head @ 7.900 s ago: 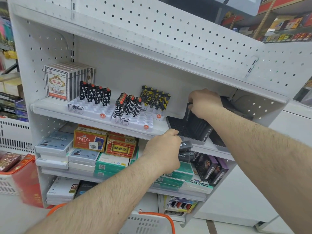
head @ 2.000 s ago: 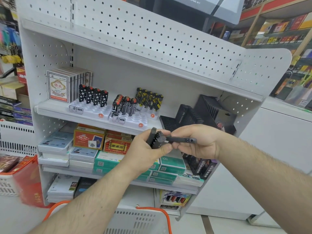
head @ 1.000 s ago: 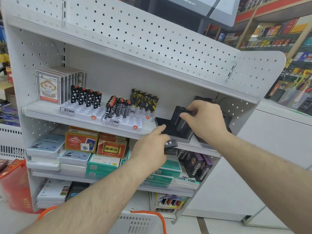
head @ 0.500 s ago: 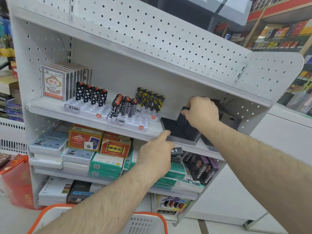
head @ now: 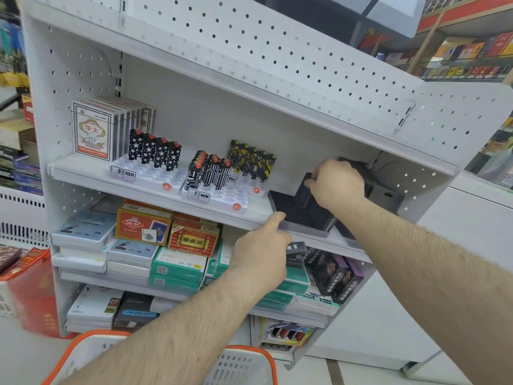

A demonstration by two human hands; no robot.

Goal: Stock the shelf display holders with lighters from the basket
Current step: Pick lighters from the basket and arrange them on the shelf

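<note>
Since half a second ago my right hand (head: 337, 184) has settled at centre right, its grip pinching a black lighter (head: 308, 195) into the black holder (head: 288, 215). Light, stiff, slick: I pinch its top. My left hand (head: 262, 251) holds spare lighters (head: 295, 248).

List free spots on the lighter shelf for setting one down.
Bare shelf strip in front of the card packs, left of the white holder of star lighters. That holder's front slots and the middle holder's front slots sit unfilled. Crowded at right: black holder, right hand, left hand.
</note>
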